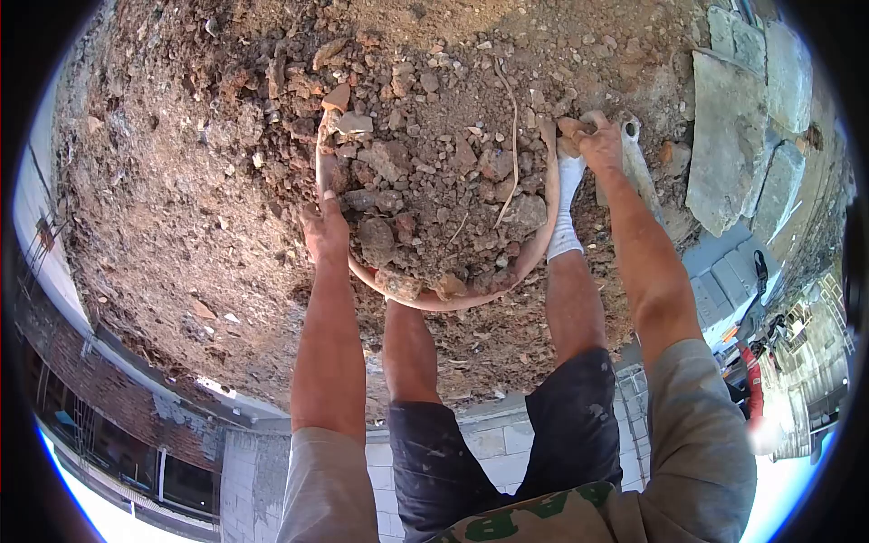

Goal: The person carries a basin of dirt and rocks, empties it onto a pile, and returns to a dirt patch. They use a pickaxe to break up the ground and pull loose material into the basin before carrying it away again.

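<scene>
A round reddish basin sits on the ground in front of me, heaped with soil, stones and rubble. On its left rim, my left hand is closed with the thumb over the edge. My right hand is curled beside the right rim, next to my foot in a white sock. Its fingers are around a brownish piece that I cannot identify. A long grey metal piece with a hole at its end lies just right of that hand. A thin stick lies across the rubble.
Loose earth with stones surrounds the basin. Flat grey slabs lie at the right. Beyond them are grey blocks and a person in red. A building wall stands at the lower left.
</scene>
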A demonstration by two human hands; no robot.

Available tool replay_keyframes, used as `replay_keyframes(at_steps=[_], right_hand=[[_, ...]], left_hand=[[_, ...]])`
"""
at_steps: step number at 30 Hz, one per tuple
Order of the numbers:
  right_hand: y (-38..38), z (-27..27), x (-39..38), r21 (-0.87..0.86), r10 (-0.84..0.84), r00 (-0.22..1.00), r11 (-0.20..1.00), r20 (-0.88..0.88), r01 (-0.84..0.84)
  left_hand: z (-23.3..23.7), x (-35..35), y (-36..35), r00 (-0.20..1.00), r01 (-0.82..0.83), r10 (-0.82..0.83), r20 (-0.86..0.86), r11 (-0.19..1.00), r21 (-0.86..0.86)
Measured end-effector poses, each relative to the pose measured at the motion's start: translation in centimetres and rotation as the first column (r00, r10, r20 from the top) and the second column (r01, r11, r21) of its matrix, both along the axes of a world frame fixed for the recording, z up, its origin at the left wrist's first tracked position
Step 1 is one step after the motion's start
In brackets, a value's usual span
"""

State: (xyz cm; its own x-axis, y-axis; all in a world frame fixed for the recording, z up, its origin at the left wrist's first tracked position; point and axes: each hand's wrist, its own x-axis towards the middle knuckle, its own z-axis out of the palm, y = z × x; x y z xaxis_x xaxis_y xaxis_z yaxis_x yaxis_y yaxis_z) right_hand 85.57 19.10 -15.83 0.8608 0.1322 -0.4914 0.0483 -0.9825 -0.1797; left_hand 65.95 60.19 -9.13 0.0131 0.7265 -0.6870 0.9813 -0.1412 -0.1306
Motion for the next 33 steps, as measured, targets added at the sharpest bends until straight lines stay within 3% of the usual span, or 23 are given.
replay_keyframes(at_steps=[3,4,7,8,9,11,15,19,20,24,27,29,30,31,32,33], right_hand=[[0.7,0.5,0.0,0.002,-0.05,0.997,0.999,-0.052,0.051],[1.0,1.2,0.2,-0.023,-0.084,0.973,0.996,-0.216,0.081],[2.9,3.8,0.7,-0.025,0.157,0.928,0.984,-0.338,-0.176],[2.9,3.4,1.3,-0.073,0.13,0.886,0.981,-0.445,-0.18],[2.7,2.5,1.4,-0.115,0.122,0.892,0.975,-0.436,-0.189],[2.7,1.2,1.0,-0.193,0.109,0.9,0.959,-0.421,-0.206],[2.1,2.3,2.8,-0.129,0.087,0.868,0.977,-0.489,-0.17],[3.9,3.6,3.1,-0.32,-0.003,0.863,0.929,-0.505,-0.184],[3.6,3.6,2.9,-0.298,0.09,0.859,0.915,-0.504,-0.271],[0.6,1.3,1.5,-0.259,0.432,0.779,0.773,-0.453,-0.579],[1.4,2.8,2.0,-0.301,0.513,0.662,0.617,-0.547,-0.727],[2.8,3.3,2.2,-0.259,0.527,0.501,0.466,-0.687,-0.846],[2.8,2.7,2.2,-0.264,0.492,0.54,0.523,-0.683,-0.811],[2.2,1.7,1.7,-0.294,0.353,0.739,0.753,-0.574,-0.588],[1.7,1.3,1.0,-0.281,0.153,0.873,0.909,-0.464,-0.309],[1.3,1.0,0.5,-0.225,-0.083,0.93,0.974,-0.358,0.001]], left_hand=[[0.2,1.3,1.8,0.982,0.166,-0.173,-0.077,0.982,-0.086],[0.3,1.6,2.3,0.985,0.173,-0.174,-0.008,0.98,-0.103],[-0.4,2.3,3.9,0.98,0.199,-0.194,0.042,0.964,-0.175],[-2.5,0.9,4.9,0.98,0.191,-0.175,0.097,0.962,-0.193],[-2.6,1.2,4.9,0.979,0.149,-0.116,0.165,0.967,-0.209],[-1.7,2.6,4.1,0.975,0.222,-0.218,0.044,0.959,-0.176],[-3.4,1.4,3.8,0.982,0.186,-0.182,0.042,0.97,-0.159],[-4.0,1.9,4.0,0.977,0.211,-0.211,0.017,0.966,-0.15],[-4.2,1.7,4.1,0.977,0.212,-0.213,0.008,0.965,-0.153],[-5.3,1.7,4.9,0.979,0.189,-0.2,-0.042,0.965,-0.182],[-5.2,2.2,4.9,0.982,0.177,-0.186,-0.036,0.967,-0.182],[-5.8,1.6,5.1,0.98,0.194,-0.198,-0.003,0.963,-0.186],[-6.0,1.3,5.3,0.98,0.194,-0.197,0.007,0.961,-0.196],[-6.5,1.4,5.3,0.981,0.193,-0.192,0.024,0.96,-0.204],[-6.3,1.6,5.2,0.982,0.186,-0.185,0.024,0.956,-0.227],[-6.1,1.8,5.4,0.983,0.18,-0.179,0.024,0.952,-0.248]])
